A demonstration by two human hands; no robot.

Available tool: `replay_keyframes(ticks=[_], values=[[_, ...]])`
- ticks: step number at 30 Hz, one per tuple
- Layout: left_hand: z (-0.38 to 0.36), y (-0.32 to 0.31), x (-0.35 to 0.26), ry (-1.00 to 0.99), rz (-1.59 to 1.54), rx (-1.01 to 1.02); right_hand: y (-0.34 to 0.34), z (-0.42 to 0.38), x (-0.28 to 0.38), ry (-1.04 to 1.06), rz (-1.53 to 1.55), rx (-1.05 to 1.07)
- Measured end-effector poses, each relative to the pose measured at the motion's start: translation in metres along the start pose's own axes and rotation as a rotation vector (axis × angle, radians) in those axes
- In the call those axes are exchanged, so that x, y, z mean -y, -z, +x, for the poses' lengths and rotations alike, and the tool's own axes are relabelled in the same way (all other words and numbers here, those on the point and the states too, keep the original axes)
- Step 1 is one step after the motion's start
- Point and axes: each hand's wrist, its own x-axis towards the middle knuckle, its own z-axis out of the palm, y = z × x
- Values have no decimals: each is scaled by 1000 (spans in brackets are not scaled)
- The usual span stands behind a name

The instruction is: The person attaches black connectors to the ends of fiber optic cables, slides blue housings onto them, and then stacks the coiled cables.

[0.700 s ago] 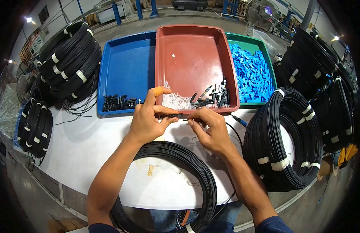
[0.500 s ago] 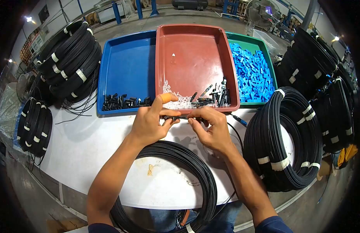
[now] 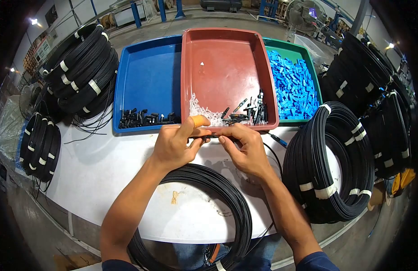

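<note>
In the middle of the head view, a small black connector [image 3: 211,136] spans the gap between my two hands, mostly hidden by the fingers. My left hand [image 3: 173,143] pinches its left end with thumb and fingers; orange tape wraps the raised index finger. On its other end, my right hand [image 3: 245,147] is closed, with thumb and index finger pressed together. A black cable runs from near the right hand down its right side. Below both hands lies a coil of black cable [image 3: 238,198], partly over the table's front edge.
Just beyond my hands stand a blue tray [image 3: 148,86] with black parts, a red tray [image 3: 224,58] with clear and black pieces, and a green tray [image 3: 285,47] full of blue clips. Large cable coils [image 3: 308,180] flank the white table [image 3: 89,180] on both sides.
My left hand's fingers have shifted slightly right toward the right hand, and the taped index finger bends lower. Less of the connector shows now. The right hand is almost still.
</note>
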Motion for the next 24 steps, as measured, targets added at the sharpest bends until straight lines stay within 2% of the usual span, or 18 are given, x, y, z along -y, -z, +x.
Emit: replay_keyframes(ticks=[12, 14, 18, 20, 24], values=[[2, 2, -7, 176, -148, 19, -1, -1, -3, -1, 20, 1], [5, 8, -10, 238, -242, 94, -4, -2, -6, 57, 52, -21], [9, 19, -8, 228, -310, 169, -3, -1, -2, 29, -12, -13], [6, 16, -6, 392, -530, 136, -3, -1, 0, 19, -6, -21], [6, 16, -3, 421, -547, 151, -4, -1, -4, 33, -6, -37]])
